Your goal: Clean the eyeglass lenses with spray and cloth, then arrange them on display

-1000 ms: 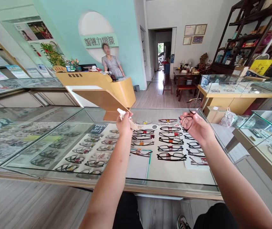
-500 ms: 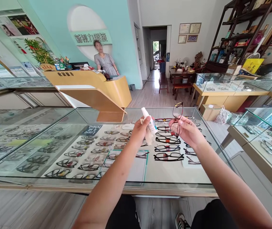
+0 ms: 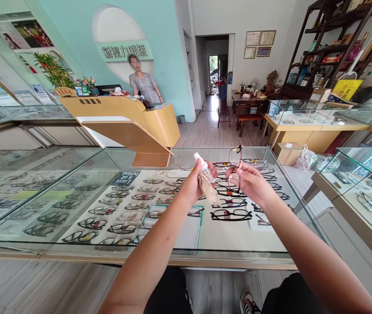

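Note:
My left hand (image 3: 193,185) is closed around a small white spray bottle (image 3: 204,168), its nozzle pointing up and away. A beige cloth (image 3: 209,192) hangs from the same hand, below the bottle. In my right hand (image 3: 250,179) is a pair of glasses (image 3: 234,179) with a dark reddish frame, pinched near the middle and held upright, one lens above the other. The lenses stand a short way right of the bottle, apart from it. Both hands are above the glass top of the display case (image 3: 84,251).
Under the glass lie several rows of eyeglass frames (image 3: 231,214). Beyond the case stands a wooden counter (image 3: 163,126) with a person (image 3: 145,85) behind it. Another glass showcase (image 3: 362,181) is at the right. A dark bench (image 3: 249,117) stands farther back.
The glasses have moved left and slightly down, closer to the bottle, and turned a little. My left hand has shifted slightly right, and the cloth hangs lower and farther right.

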`<action>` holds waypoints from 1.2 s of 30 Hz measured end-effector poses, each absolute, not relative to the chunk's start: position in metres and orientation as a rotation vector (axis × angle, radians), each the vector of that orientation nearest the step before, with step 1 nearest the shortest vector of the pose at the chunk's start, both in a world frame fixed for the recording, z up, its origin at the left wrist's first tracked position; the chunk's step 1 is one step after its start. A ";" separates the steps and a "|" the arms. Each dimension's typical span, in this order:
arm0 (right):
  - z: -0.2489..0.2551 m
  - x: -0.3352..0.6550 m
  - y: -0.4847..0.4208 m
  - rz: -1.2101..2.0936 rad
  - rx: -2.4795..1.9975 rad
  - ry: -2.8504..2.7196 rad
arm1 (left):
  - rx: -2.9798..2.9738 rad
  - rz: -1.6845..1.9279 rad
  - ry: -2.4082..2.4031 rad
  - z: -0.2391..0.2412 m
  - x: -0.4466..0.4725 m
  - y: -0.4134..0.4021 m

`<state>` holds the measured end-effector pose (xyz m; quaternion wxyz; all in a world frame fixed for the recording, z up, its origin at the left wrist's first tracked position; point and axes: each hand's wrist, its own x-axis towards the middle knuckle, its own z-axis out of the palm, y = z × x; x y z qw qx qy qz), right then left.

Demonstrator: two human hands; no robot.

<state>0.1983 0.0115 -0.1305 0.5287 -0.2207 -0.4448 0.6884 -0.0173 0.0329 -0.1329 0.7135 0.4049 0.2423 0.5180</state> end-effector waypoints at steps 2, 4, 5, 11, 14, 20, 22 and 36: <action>-0.132 0.195 0.010 1.660 -0.541 -1.055 | 0.968 1.187 0.607 -0.135 -0.016 0.034; -0.133 0.192 0.008 1.671 -0.552 -1.044 | 1.126 1.272 0.700 -0.137 -0.016 0.034; -0.134 0.190 0.007 1.674 -0.556 -1.046 | 1.231 1.321 0.755 -0.137 -0.016 0.034; -0.143 0.180 0.002 1.677 -0.571 -1.119 | 1.688 1.468 0.997 -0.134 -0.016 0.026; -0.146 0.177 0.002 1.666 -0.576 -1.132 | 1.764 1.468 0.993 -0.134 -0.015 0.024; -0.145 0.179 0.002 1.668 -0.585 -1.153 | 1.639 1.469 1.007 -0.131 -0.015 0.023; -0.144 0.180 0.004 1.675 -0.564 -1.132 | 1.662 1.455 0.994 -0.129 -0.016 0.023; -0.143 0.185 0.011 1.714 -0.495 -0.952 | 1.690 1.324 0.956 -0.136 -0.024 0.028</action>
